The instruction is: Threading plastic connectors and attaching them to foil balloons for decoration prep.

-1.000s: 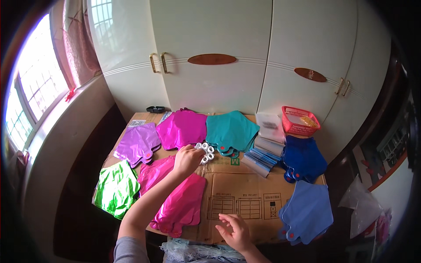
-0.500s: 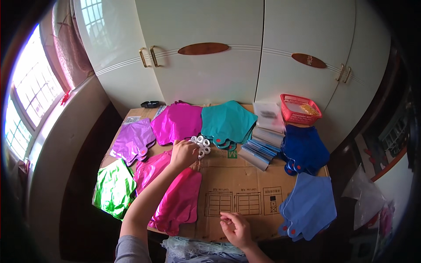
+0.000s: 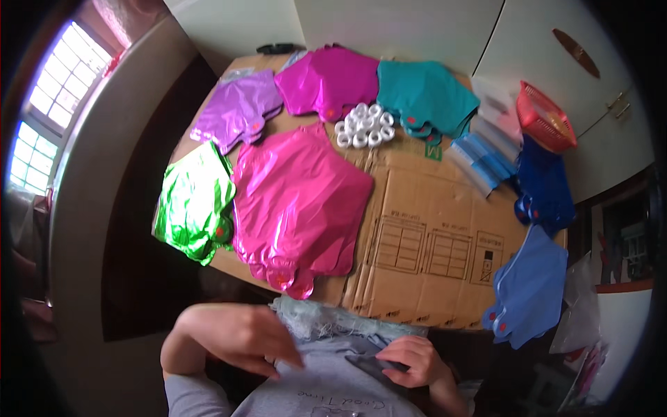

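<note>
My left hand [image 3: 253,340] is in front of the grey shirt, below the table's near edge. Motion blurs its fingers, but the thumb stands apart from them and nothing shows between. To its right, my right hand [image 3: 415,361] is also close to the shirt, with bent fingers closed around something dark that I cannot make out. On the table beyond my hands lies a stack of pink foil balloons [image 3: 302,201]. Behind that stack is a cluster of small white rings or rolls [image 3: 363,126].
Green [image 3: 194,208], lilac [image 3: 236,108], magenta [image 3: 326,80], teal [image 3: 424,94], dark blue [image 3: 545,184] and light blue balloons [image 3: 531,285] ring the cardboard-covered table [image 3: 417,292]. Flat packets [image 3: 483,163] and a red basket [image 3: 545,118] are at the right. White cabinets [image 3: 396,28] stand behind.
My left hand has drawn back from the white cluster to the shirt. My right hand has come back off the cardboard towards my body. The head view has tilted downward.
</note>
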### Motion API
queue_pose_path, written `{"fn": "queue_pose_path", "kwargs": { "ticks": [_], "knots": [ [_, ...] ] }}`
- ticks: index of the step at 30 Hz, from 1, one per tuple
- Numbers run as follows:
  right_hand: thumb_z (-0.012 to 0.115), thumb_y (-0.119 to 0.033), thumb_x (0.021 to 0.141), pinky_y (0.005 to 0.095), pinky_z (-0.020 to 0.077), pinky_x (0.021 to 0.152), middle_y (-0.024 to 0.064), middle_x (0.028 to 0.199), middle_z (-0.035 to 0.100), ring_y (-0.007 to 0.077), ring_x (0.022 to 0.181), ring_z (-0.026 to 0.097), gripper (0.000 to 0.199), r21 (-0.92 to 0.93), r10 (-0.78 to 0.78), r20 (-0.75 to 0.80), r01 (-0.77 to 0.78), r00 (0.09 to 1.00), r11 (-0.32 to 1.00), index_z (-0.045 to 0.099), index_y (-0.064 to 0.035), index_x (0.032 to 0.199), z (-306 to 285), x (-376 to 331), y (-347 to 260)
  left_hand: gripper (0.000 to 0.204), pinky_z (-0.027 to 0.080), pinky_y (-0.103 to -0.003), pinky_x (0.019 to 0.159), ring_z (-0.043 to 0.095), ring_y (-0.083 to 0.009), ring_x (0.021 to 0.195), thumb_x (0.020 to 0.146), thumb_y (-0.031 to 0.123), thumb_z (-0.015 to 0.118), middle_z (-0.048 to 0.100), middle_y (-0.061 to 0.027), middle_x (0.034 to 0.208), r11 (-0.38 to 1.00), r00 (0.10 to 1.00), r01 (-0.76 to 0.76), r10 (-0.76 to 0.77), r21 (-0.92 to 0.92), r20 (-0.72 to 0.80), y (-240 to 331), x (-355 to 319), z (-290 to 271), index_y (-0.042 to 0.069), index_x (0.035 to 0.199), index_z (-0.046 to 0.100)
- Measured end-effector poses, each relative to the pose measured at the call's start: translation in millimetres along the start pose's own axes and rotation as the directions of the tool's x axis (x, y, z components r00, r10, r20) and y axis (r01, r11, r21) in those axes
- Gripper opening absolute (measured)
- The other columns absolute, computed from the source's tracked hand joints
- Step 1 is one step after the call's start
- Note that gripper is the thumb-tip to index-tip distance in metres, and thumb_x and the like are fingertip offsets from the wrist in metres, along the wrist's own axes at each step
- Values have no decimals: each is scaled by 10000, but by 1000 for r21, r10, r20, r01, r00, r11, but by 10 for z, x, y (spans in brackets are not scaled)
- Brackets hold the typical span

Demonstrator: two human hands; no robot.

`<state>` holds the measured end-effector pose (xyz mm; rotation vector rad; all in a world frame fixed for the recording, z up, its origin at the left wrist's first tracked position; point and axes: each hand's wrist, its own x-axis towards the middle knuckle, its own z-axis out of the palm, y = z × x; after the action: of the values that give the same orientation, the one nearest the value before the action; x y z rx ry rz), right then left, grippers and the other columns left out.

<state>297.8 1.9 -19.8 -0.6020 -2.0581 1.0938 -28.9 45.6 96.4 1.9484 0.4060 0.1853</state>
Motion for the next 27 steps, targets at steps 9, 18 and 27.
{"fn": "queue_pose_path", "kwargs": {
  "ticks": [9,18,27],
  "knots": [
    [720,-337,706,429,476,773,142,957,624,314,896,605,464,-632,553,-61,-462,831,623,574,-83,1065,443,-676,667,858,447,-449,870,478,-401,1070,621,187,775,330,-271,1292,719,512,693,-546,-56,-663,-1568,-244,1518,48,1318,294],
    [679,-288,714,502,385,858,57,1043,585,262,1002,553,419,-744,569,3,-379,822,551,571,-154,1097,740,-979,1066,179,451,-250,629,543,-100,685,741,-74,504,585,-52,748,633,-117,671,-425,-387,-898,-1705,-1408,1274,-14,887,587],
    [689,-263,726,355,489,692,48,971,593,218,861,599,341,-623,332,-14,-267,943,735,623,-153,1042,696,-448,711,200,483,-340,704,602,-293,755,699,-45,550,602,-149,825,600,-4,757,-393,-259,-920,-1589,-1174,1282,1,885,606]
  ]
}}
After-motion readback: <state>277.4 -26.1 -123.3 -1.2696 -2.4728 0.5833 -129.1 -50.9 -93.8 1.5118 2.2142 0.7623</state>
